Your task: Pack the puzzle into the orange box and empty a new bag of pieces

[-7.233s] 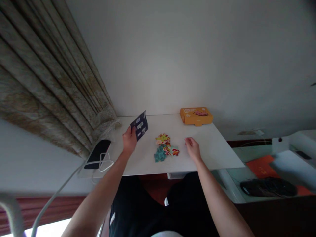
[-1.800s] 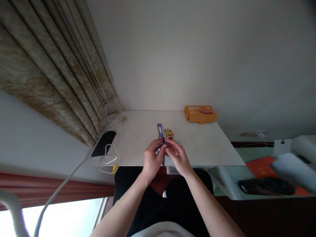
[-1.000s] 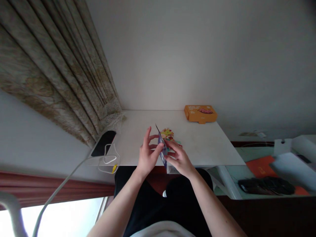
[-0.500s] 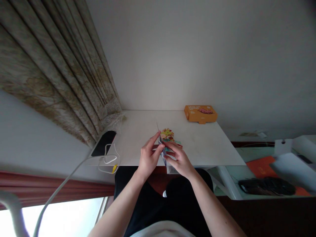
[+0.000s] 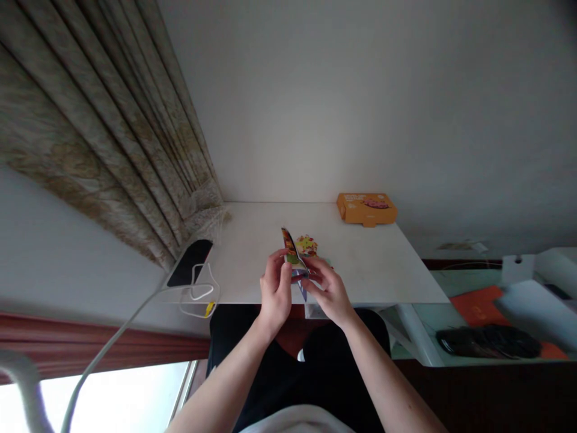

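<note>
Both my hands hold a folded paper leaflet (image 5: 292, 253) just above the white tabletop (image 5: 374, 264). Its bright printed side shows at the top and a dark blue side shows lower down. My left hand (image 5: 274, 290) grips its lower part, and my right hand (image 5: 327, 293) pinches it from the other side. Just beyond my fingers lies a pile of colourful cut-out puzzle pieces (image 5: 306, 245), partly hidden behind the leaflet and my right hand. An orange cardboard box (image 5: 366, 209) lies at the table's far edge.
A black phone (image 5: 189, 263) with a looped white cable (image 5: 198, 294) lies at the table's left end, beside a patterned curtain (image 5: 103, 138). The table meets a wall at the back. A black object (image 5: 489, 341) on an orange item lies lower right, beyond the table's edge.
The leaflet has opened and tilted, so its bright printed side now shows at the top. My left fingers have closed around it.
</note>
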The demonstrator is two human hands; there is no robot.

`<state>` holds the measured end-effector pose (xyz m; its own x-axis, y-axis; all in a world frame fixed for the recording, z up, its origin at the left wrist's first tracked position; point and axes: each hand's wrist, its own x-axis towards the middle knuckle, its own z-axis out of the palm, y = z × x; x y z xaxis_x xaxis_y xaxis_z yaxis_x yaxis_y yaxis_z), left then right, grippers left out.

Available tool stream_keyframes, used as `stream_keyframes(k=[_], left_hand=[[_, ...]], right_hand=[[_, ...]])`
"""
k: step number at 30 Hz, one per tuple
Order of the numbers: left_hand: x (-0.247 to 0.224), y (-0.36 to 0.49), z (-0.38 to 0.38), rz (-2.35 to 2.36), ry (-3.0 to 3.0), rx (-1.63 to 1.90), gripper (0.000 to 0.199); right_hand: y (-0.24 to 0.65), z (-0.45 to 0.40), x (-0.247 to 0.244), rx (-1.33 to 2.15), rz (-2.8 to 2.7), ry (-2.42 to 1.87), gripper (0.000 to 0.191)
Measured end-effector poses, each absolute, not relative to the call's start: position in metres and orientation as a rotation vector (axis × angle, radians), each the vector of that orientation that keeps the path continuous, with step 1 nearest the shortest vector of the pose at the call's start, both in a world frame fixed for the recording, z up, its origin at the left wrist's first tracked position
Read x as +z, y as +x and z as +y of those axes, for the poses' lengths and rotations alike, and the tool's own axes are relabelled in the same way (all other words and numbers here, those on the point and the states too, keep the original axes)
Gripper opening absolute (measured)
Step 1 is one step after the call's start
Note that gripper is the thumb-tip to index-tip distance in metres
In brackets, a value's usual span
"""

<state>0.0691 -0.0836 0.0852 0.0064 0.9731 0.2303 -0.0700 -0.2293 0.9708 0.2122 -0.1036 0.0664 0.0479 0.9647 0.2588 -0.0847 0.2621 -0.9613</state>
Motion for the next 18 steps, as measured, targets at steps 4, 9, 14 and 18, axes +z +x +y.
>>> stream_keyframes(k=[4,9,14,18], left_hand=[[0.087,0.079,-0.087,1.165,1.368,1.463,0.026],[0.077,0.082,-0.094,1.23,1.548,1.467,0.017],[0.062,0.08,-0.092,1.238,1.849,1.673,0.024],[0.056,0.079,-0.089,1.217,2.024,1.75,0.023]], right_hand=[[0.206,-0.104,0.067,0.922,-1.195,-0.985,0.039],[0.194,-0.107,0.064,0.872,-1.09,-1.034,0.052],[0.188,-0.11,0.062,0.811,-0.994,-1.167,0.04],[0.187,-0.111,0.061,0.814,-0.916,-1.214,0.039]])
